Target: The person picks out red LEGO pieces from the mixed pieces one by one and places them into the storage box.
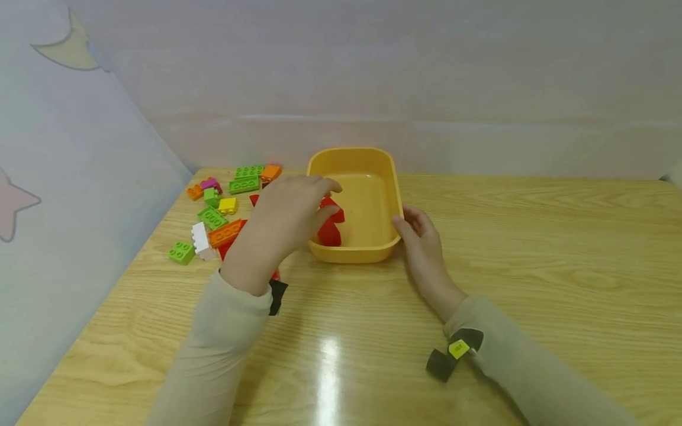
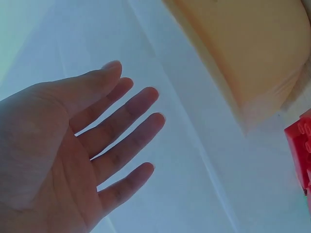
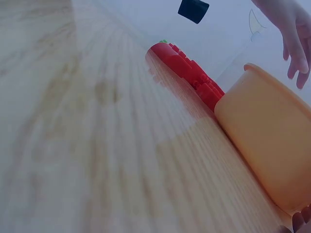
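Backdrop: pale wall sheeting point(image 1: 373, 71) behind, with a cream crescent moon point(image 1: 71, 50) and a pink star point(image 1: 15, 204) printed on the left side.
Tabletop: we see a light wood-grain table point(image 1: 506, 254), glossy enough to throw back a bright streak near us.
Bin: a deep yellow plastic bin with rounded corners point(image 1: 354, 255) stands upright near the table's far edge, between both hands.
Inside: we find red plastic pieces point(image 1: 330, 235) against the bin's left side.
Left hand: the person's left hand point(image 1: 290, 213) hovers at the bin's left rim, fingers spread and gently bent; its wrist view shows us a bare palm holding nothing.
Right hand: the right hand point(image 1: 424, 251) grips the bin's right wall, thumb at the rim, other fingers outside.
Loose bricks: left of the bin we count a white studded block point(image 1: 202, 241), a small yellow block point(image 1: 228, 206), a magenta block point(image 1: 211, 184), and several green and orange ones; red bricks point(image 3: 180, 65) lie beside the bin.
Cuffs: black strips on both beige sleeves point(image 1: 218, 343).
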Tool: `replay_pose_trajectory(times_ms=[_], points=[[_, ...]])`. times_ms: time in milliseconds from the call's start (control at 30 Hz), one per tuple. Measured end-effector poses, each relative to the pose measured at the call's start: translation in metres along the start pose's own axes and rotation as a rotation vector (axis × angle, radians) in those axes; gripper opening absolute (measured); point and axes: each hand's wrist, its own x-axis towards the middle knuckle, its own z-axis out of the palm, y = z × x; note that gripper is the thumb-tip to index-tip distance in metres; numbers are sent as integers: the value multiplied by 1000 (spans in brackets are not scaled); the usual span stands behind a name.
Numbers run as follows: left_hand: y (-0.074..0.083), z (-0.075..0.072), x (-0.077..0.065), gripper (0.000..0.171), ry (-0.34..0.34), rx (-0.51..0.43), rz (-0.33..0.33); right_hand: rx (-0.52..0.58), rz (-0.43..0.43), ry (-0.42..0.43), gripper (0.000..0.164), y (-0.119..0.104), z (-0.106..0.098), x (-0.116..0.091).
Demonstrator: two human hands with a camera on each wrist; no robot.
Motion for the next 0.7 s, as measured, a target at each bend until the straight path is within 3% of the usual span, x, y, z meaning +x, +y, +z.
replay_pose_trajectory(times_ms=[200,467,567,700], points=[[-2,-6,-7,40,-14,-36,-15,-9,-5,8,48,1,2,1],[-13,-10,-12,42,-45,-56,-84,-16,0,7,49,1,2,1],[-19,-11,-14,45,-109,-70,-145,-21,5,5,49,1,2,1],[-25,-12,-20,49,-250,-99,-239,-26,9,9,49,1,3,1]])
